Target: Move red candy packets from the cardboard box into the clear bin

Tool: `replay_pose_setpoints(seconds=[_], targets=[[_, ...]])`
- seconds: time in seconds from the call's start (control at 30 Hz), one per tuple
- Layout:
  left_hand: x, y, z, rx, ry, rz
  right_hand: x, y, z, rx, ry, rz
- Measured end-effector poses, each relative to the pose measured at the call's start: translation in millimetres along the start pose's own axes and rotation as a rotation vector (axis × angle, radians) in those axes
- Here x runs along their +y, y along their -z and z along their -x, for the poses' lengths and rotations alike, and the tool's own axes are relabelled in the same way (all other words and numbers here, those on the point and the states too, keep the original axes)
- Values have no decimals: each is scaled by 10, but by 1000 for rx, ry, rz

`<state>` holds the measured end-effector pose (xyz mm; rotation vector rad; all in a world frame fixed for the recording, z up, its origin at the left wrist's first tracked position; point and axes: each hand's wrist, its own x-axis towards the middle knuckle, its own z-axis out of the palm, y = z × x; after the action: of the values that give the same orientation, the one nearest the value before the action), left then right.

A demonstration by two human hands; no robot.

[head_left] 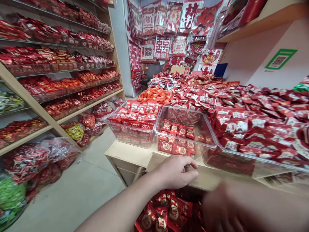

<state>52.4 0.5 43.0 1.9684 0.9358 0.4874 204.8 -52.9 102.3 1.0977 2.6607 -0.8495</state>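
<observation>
My left hand (177, 172) hovers just in front of a clear plastic bin (160, 130), above a cardboard box flap (205, 180). Its fingers are curled, and whatever they may hold is hidden. In the bin, red candy packets (182, 132) with round gold emblems lie mainly on the left side. Below is an open carton with similar red packets (166, 209) inside. My right hand (224, 206) is at the carton's right side, smeared by motion, so its fingers cannot be read.
Left of that bin stands another clear bin (130, 127) full of red packets. A larger bin (258, 158) and heaped red packets (200, 90) spread right and behind. Stocked shelves (84, 85) line the left wall, with filled bags (43, 161) on the floor.
</observation>
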Motion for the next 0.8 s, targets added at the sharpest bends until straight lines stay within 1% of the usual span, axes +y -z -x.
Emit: replay_pose_setpoints(seconds=[0.03,0.07,0.1,0.13,0.17,0.2,0.27,0.33,0.4,0.47,0.57,0.6,0.67,0.73,0.77,0.8], targets=[[-4,-6,-1,1,-9,-22,79,-311,72,-88,-39,14],[-7,-14,-1,5,-28,-55,188,-613,92,-143,-109,55],[-8,-23,0,15,-51,-90,309,-887,73,-113,-225,124],[-5,-31,2,26,-68,-117,425,-1116,29,-42,-341,174],[2,-39,6,37,-86,-141,522,-1291,-22,-38,-417,188],[13,-45,11,47,-102,-160,592,-1412,-70,-60,-484,198],[39,-54,21,58,-125,-189,647,-1513,-128,-76,-515,200],[59,-57,27,67,-139,-205,626,-1492,-139,-35,-471,212],[64,-57,25,79,-151,-204,583,-1421,-136,35,-405,214],[57,-59,20,94,-161,-185,540,-1335,-135,76,-366,188],[55,-62,22,124,-194,-97,454,-1154,-102,128,-290,29],[66,-64,29,141,-203,-30,412,-1068,-72,159,-251,-60],[115,-73,63,136,-211,210,314,-860,18,234,-175,-298],[198,-100,123,41,-225,529,216,-632,122,331,-141,-568],[248,-126,162,-40,-241,667,175,-527,165,396,-132,-697],[298,-162,204,-113,-258,757,143,-437,196,475,-125,-807]])
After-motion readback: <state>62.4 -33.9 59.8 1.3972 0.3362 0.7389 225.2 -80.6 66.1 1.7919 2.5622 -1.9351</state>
